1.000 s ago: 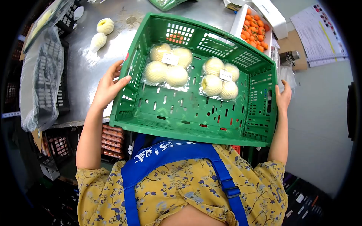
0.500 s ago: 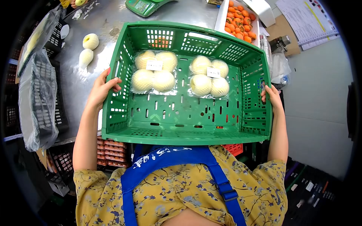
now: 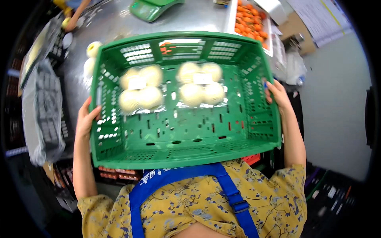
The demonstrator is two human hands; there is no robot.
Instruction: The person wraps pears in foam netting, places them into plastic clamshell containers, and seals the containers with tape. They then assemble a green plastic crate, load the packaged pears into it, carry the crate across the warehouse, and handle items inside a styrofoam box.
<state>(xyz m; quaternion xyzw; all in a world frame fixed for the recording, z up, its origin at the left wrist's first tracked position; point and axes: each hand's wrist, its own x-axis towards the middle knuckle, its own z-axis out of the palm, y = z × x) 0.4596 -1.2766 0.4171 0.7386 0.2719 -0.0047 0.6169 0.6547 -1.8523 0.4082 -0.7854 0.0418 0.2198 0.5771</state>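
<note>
A green plastic crate (image 3: pixel 178 158) is held in front of my chest, its inside facing up. On its left end wall my left hand (image 3: pixel 85 119) is closed, fingers through the handle opening. My right hand (image 3: pixel 278 95) grips the right end wall the same way. Inside lie two clear packs of round, pale fruit in foam nets, a left pack (image 3: pixel 141 89) and a right pack (image 3: pixel 201 84), each with a white label. Both packs sit toward the crate's far side.
Beyond the crate is a metal table (image 3: pixel 115 23) with a green scale (image 3: pixel 152 8), a white box of orange fruit (image 3: pixel 250 20) and netted fruit (image 3: pixel 94 49). Another person's arm (image 3: pixel 77 16) reaches in at upper left. A plastic-covered crate (image 3: pixel 41 111) stands left.
Both hands have moved the crate left and nearer to my body, and its tilt has shifted slightly. The other person's arm now reaches farther in at the upper left.
</note>
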